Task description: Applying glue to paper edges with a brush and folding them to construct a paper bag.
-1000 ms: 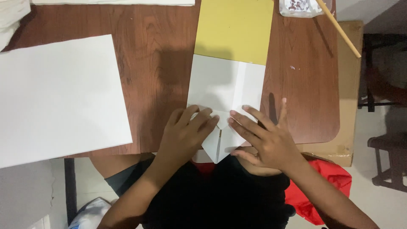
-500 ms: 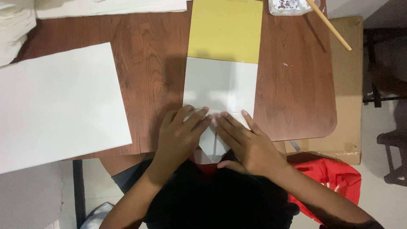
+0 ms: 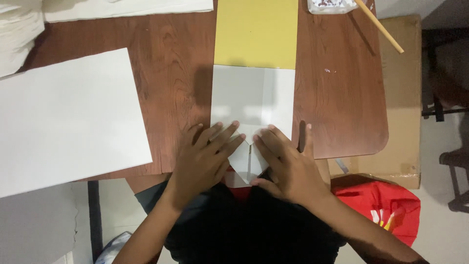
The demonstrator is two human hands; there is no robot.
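Note:
A long sheet of paper [image 3: 251,95], yellow on its far half and white on the near half, lies on the brown wooden table [image 3: 171,88]. Its near end is folded into a point at the table's front edge. My left hand [image 3: 207,159] lies flat on the left folded flap, fingers spread. My right hand [image 3: 288,164] presses flat on the right flap, thumb near the point's tip. The fingertips of both hands almost meet at the centre crease. Neither hand grips anything.
A large white sheet [image 3: 68,117] covers the table's left part. More white paper [image 3: 127,7] lies along the far edge. A small tray [image 3: 330,5] and a wooden stick [image 3: 378,24] sit far right. A cardboard box [image 3: 403,98] and a red bag [image 3: 386,205] stand beside the table.
Both hands have slid slightly together along the folded flaps, the right hand's fingers drawing in closer to the centre crease. The paper has stayed in place.

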